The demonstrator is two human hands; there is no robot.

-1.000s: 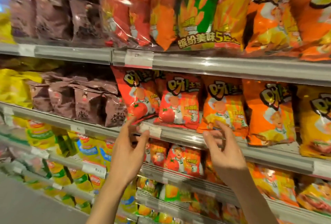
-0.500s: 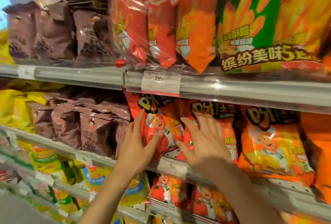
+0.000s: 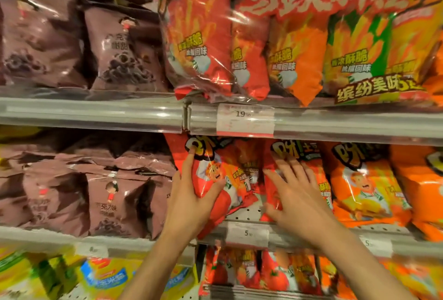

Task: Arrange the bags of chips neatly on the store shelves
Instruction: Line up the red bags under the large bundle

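While both bare forearms reach up from the bottom of the view, the left hand grips a red chip bag on the middle shelf, its thumb spread along the bag's lower front and its forefinger stretched up to the printed logo; the bag leans over to the left, its lower corner hanging past the shelf edge; the right hand lies flat and open, fingers straight and fanned, pressing on a second red bag just to the right; between the two hands a patch of bare perforated shelf floor shows; a white price tag marked 5 sits on the shelf's front rail below the hands; to the right stand orange chip bags upright in a row; to the left, on the same level, brown snack bags slump together; below, a lower shelf carries small red bags and, further left, yellow packets; above, a rail with a tag marked 19 fronts the upper shelf, where a large clear-wrapped multipack of red, orange and green bags rests beside more brown bags.
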